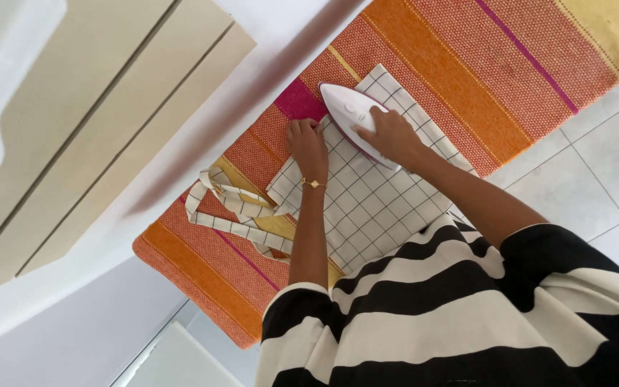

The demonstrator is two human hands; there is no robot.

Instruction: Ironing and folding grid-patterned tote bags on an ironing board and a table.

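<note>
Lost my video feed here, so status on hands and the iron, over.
Right hand grips white iron, flat on checked cloth bag. Left hand presses bag's edge beside iron. Bag straps trail left; nothing blocking.

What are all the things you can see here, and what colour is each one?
Iron: one, white with a purple edge, on the checked cloth near its far corner.
Checked cloth bag: one, cream with thin black grid lines, flat on the striped cover; its straps lie loose to one side.
Striped cover: one, orange, yellow and pink, spread under the cloth.
Cabinet: one, beige, at the upper left.
Floor tiles: pale grey, at the right.
Bracelet: one, gold, on the left wrist.
Striped sleeves: black and cream, bottom of view.
Left hand: flat on the cloth beside the iron.
Right hand: gripping the iron.
</note>
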